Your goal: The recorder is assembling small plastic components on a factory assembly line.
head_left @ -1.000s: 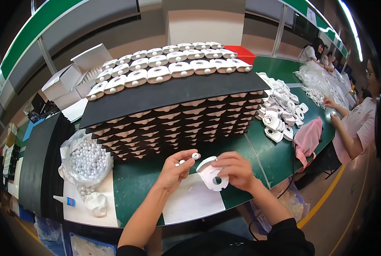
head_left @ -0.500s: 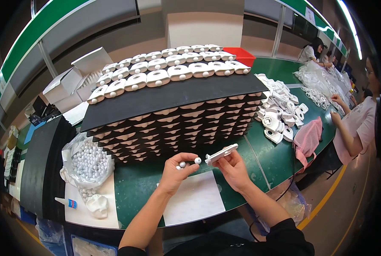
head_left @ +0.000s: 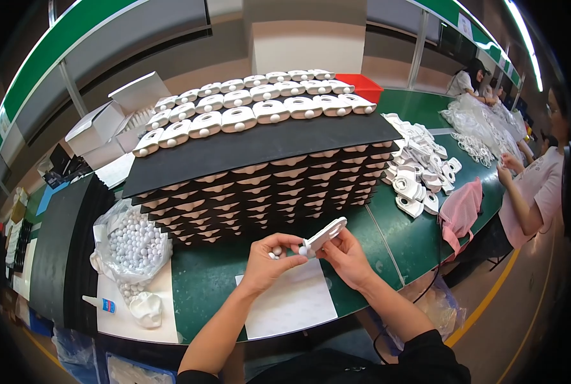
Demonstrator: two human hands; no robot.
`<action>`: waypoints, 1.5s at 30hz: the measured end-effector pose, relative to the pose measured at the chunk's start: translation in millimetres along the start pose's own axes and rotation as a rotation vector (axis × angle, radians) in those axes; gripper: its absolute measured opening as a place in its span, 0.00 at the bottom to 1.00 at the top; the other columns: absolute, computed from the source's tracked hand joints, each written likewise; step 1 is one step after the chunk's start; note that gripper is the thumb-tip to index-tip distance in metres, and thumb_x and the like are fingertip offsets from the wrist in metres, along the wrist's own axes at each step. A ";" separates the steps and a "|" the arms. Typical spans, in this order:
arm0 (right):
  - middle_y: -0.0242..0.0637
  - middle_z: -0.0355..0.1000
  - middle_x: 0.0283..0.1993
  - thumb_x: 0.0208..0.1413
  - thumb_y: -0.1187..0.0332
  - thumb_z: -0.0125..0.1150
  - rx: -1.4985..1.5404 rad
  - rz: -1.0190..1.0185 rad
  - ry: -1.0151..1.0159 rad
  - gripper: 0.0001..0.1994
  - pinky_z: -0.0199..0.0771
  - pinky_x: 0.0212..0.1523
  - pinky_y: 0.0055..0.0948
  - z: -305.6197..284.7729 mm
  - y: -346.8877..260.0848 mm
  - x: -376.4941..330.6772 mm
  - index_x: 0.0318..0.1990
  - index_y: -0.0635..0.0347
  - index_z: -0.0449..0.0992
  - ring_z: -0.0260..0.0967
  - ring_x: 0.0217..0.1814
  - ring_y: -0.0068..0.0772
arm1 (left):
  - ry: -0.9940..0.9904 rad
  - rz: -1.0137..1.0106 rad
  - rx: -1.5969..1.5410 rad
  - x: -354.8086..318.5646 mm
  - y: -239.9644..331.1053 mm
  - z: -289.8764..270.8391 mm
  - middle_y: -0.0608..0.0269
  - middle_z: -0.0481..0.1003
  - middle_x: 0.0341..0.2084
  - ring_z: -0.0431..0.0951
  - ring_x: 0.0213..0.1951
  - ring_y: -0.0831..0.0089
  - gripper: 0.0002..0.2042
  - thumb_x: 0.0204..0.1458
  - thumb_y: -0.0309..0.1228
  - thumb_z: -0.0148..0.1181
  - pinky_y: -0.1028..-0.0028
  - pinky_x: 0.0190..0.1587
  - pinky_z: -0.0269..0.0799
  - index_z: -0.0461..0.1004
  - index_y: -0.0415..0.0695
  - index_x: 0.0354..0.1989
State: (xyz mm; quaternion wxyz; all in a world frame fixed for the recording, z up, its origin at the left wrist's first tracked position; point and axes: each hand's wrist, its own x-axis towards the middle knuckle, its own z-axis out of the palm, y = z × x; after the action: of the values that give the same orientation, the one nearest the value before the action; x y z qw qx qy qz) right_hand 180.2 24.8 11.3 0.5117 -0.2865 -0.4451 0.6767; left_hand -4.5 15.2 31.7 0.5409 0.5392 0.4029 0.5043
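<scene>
My left hand [head_left: 266,261] pinches a small white ball [head_left: 303,251] between thumb and forefinger, with a few more balls [head_left: 276,251] tucked in its curled fingers. That ball meets the end of a flat white plastic part [head_left: 326,235] with an oval opening. My right hand [head_left: 349,259] grips this part, tilted up to the right. Both hands are above a white sheet [head_left: 289,301] at the front of the green table. Behind them stands a tall stack of black boards [head_left: 260,153] layered with similar parts; finished-looking white parts with balls [head_left: 237,118] sit in rows on top.
To the left are a plastic bag of white balls [head_left: 135,240], a small glue bottle [head_left: 106,305] and black boards [head_left: 64,249]. Loose white parts [head_left: 420,166] lie heaped at right beside a pink mesh cloth [head_left: 459,211]. A co-worker [head_left: 532,192] sits at the right.
The ball in my left hand and the white part in my right hand have come together; they were slightly apart before. The co-worker's hands at right have risen.
</scene>
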 end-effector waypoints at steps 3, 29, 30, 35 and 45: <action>0.33 0.67 0.41 0.57 0.75 0.46 -0.056 0.009 -0.044 0.12 0.67 0.40 0.25 1.3 -3.1 -0.7 0.48 0.58 0.60 0.66 0.41 0.24 | -0.046 0.011 0.034 -1.0 -4.8 -3.6 0.73 0.68 0.17 0.62 0.20 0.89 0.10 0.33 0.19 0.67 0.88 0.22 0.56 0.75 0.39 0.27; 0.35 0.69 0.27 0.47 0.69 0.61 -0.605 0.110 -0.422 0.12 0.70 0.28 0.17 256.7 -81.2 180.7 0.36 0.69 0.73 0.65 0.25 0.20 | -0.067 -0.294 -0.536 4.6 -3.6 -21.1 0.74 0.61 0.15 0.51 0.12 0.88 0.21 0.55 0.50 0.43 0.87 0.14 0.44 0.64 0.43 0.42; 0.36 0.70 0.27 0.46 0.70 0.61 -0.614 0.147 -0.386 0.10 0.72 0.27 0.17 258.0 -81.3 183.0 0.32 0.69 0.73 0.66 0.25 0.20 | -0.066 -0.305 -0.556 5.5 -4.8 -20.5 0.74 0.61 0.15 0.51 0.12 0.88 0.19 0.55 0.49 0.43 0.87 0.14 0.44 0.65 0.44 0.38; 0.39 0.70 0.28 0.45 0.70 0.63 -0.744 0.061 -0.363 0.11 0.75 0.24 0.17 256.6 -78.5 189.9 0.31 0.71 0.71 0.69 0.24 0.23 | -0.061 -0.312 -0.606 5.1 -5.5 -18.2 0.73 0.62 0.15 0.52 0.12 0.87 0.15 0.56 0.46 0.44 0.86 0.14 0.45 0.64 0.46 0.33; 0.40 0.67 0.30 0.44 0.70 0.59 -0.950 -0.818 -0.323 0.07 0.65 0.37 0.31 233.2 -75.8 139.6 0.30 0.63 0.70 0.66 0.34 0.38 | -0.088 -0.326 -0.670 6.7 -14.7 -24.5 0.72 0.62 0.17 0.53 0.12 0.87 0.18 0.56 0.45 0.44 0.85 0.14 0.45 0.64 0.42 0.42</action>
State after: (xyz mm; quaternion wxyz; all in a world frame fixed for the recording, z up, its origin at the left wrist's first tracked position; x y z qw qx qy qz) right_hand -27.0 91.1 191.2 0.4722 -0.1839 -0.8407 0.1910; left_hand -25.8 27.4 15.6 0.7775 0.2821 0.2724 0.4917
